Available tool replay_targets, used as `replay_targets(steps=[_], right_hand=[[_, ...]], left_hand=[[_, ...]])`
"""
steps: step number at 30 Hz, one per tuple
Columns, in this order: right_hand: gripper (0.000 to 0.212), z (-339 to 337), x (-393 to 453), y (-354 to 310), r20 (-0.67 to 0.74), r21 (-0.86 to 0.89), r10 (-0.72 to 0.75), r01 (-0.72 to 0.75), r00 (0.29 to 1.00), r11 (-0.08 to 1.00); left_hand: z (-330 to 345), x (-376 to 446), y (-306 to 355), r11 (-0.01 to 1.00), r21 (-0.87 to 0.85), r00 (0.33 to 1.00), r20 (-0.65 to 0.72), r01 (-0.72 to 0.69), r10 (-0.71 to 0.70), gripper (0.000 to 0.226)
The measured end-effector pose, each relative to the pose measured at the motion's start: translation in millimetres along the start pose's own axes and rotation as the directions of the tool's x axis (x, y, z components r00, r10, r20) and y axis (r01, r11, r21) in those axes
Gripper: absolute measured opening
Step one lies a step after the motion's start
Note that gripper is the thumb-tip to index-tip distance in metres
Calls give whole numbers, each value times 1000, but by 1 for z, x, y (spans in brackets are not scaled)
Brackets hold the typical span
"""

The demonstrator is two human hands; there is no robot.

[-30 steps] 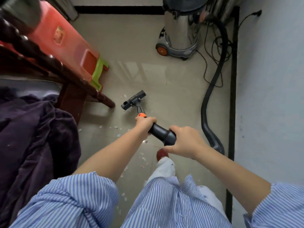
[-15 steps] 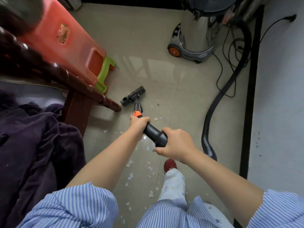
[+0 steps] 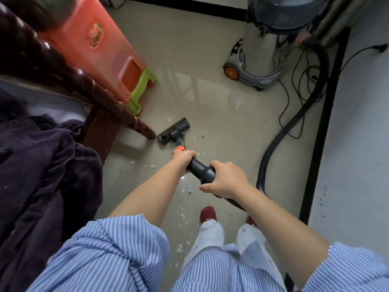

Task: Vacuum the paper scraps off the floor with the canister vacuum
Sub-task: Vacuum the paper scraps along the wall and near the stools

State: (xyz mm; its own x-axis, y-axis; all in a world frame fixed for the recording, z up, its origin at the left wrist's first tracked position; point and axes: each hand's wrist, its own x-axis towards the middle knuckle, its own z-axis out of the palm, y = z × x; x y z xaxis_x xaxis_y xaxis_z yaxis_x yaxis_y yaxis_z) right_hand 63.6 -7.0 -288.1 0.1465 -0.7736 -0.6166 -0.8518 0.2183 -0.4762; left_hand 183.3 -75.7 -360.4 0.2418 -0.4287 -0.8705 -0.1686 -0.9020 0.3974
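Note:
My left hand [image 3: 183,157] grips the black vacuum wand [image 3: 201,170] just below its orange collar. My right hand [image 3: 226,179] grips the wand's thicker handle end, closer to me. The black floor nozzle [image 3: 173,131] lies flat on the beige tile, right beside the tip of a dark wooden leg. Small white paper scraps [image 3: 182,217] lie scattered on the floor from beside the nozzle back to my feet. The steel canister vacuum [image 3: 266,47] stands at the far right, and its black hose [image 3: 284,131] curves down along the floor to the handle.
A dark wooden bed frame [image 3: 101,98] with a purple blanket [image 3: 42,175] fills the left. A red plastic stool [image 3: 101,49] stacked on a green one [image 3: 141,91] stands behind the leg. Loose black cords [image 3: 299,95] lie by the white wall [image 3: 357,133]. My red shoes [image 3: 208,214] stand below my hands.
The nozzle has slid across the tile toward the tip of the wooden leg. My view has tilted down, showing both feet and more scraps near them. Both hands keep their grip.

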Motion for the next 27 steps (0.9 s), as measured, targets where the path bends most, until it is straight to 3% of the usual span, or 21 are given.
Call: replay_targets(steps=[6,10,15,19,24,27], right_hand=[[43,-11,-24,27,41,-102,-71,75,997,992],[40,-28,-41,44,65,-164,-126,135,990,977],[32,-59,-60,70,91,-277,-193,211,977,937],[31,-81,-76,95,108,-342,-204,229,973,911],[33,-102,-98,129,115,-377,-190,220,975,900],[35,-109,-109,147,110,-393,-183,212,977,895]], left_hand=[[25,-21,-23,995,-93,999,-23,31,-33,54],[42,-40,-33,974,-225,999,-5,36,-38,38],[78,-61,-38,936,-352,1000,5,14,-13,45],[111,-80,-41,934,-357,1000,2,-4,5,50],[153,-109,-43,911,-411,999,53,22,0,24],[172,-121,-46,913,-406,997,78,40,-9,24]])
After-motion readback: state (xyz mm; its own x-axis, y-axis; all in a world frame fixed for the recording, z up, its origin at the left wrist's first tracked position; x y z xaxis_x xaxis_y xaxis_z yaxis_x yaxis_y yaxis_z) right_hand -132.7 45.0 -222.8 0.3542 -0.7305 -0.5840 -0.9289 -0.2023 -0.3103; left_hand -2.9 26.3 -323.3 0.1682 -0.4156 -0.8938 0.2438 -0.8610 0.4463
